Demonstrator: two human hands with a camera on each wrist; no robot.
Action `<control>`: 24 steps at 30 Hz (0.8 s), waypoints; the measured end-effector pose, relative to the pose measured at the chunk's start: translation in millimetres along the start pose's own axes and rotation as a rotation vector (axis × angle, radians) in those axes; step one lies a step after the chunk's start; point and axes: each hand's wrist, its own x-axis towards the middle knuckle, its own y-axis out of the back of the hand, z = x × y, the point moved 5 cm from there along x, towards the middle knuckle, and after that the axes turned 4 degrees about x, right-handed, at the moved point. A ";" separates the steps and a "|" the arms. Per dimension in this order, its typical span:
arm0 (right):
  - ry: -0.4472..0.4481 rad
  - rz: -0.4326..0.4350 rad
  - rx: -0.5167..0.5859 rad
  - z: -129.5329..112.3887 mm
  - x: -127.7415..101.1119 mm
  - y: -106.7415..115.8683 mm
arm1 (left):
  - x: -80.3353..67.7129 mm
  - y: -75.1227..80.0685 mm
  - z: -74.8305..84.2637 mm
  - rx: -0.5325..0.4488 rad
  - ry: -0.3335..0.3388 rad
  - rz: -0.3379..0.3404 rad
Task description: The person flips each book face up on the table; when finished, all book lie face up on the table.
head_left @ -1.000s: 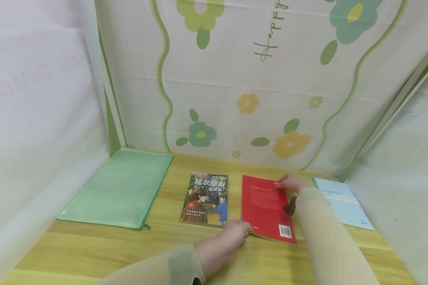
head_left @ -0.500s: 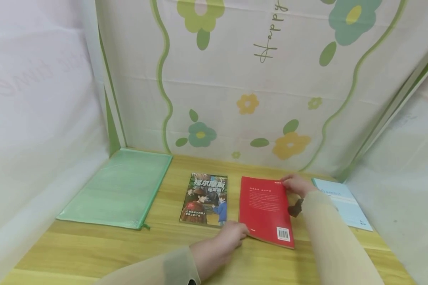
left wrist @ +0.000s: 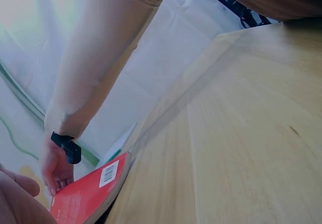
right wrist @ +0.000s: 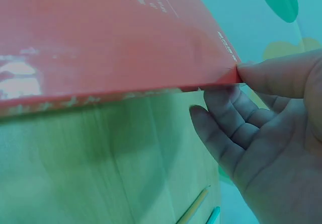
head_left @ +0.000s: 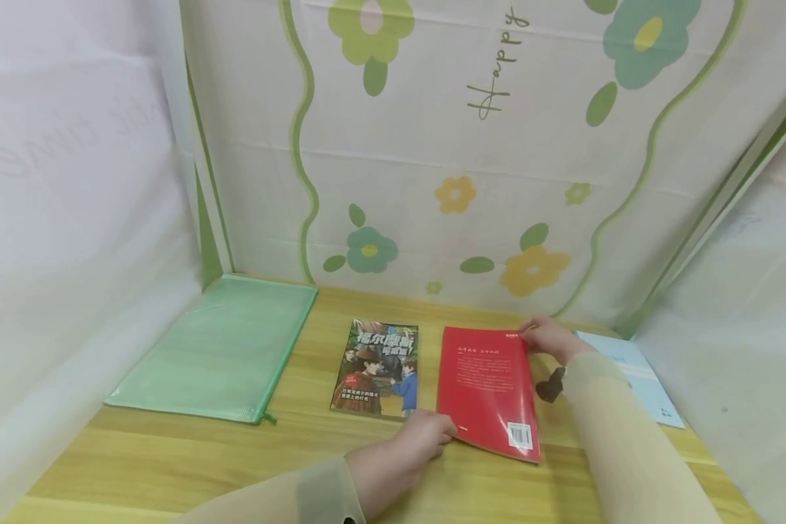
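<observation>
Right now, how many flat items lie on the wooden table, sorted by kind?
Books: 2, the red book, gripped by the left hand and right hand, and the illustrated book.
Pale blue booklets: 1.
Green zip pouches: 1.
Total: 4.

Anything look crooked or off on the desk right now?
Only the red book: it sits skewed to the illustrated book beside it, and its right edge is raised off the wooden desk. The right hand pinches its far corner, the left hand its near corner. No damage shows.
</observation>
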 end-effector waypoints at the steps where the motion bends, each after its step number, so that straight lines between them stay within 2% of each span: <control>1: 0.008 -0.006 0.014 -0.9 -0.3 0.6 | -0.1 -0.2 0.0 0.001 0.002 0.000; 7: 0.019 -0.043 0.095 -7.7 -3.4 4.6 | -0.8 -0.6 -0.1 0.002 -0.009 0.005; 11: 0.022 -0.046 0.099 -13.7 -5.4 8.9 | -2.4 0.4 2.8 0.001 -0.037 0.010; 17: 0.085 -0.089 0.113 -23.8 -8.1 11.4 | -5.9 2.6 7.8 -0.002 -0.070 0.015; 24: 0.114 -0.085 0.112 -34.1 -13.7 14.6 | -6.8 5.6 7.8 0.022 -0.106 0.004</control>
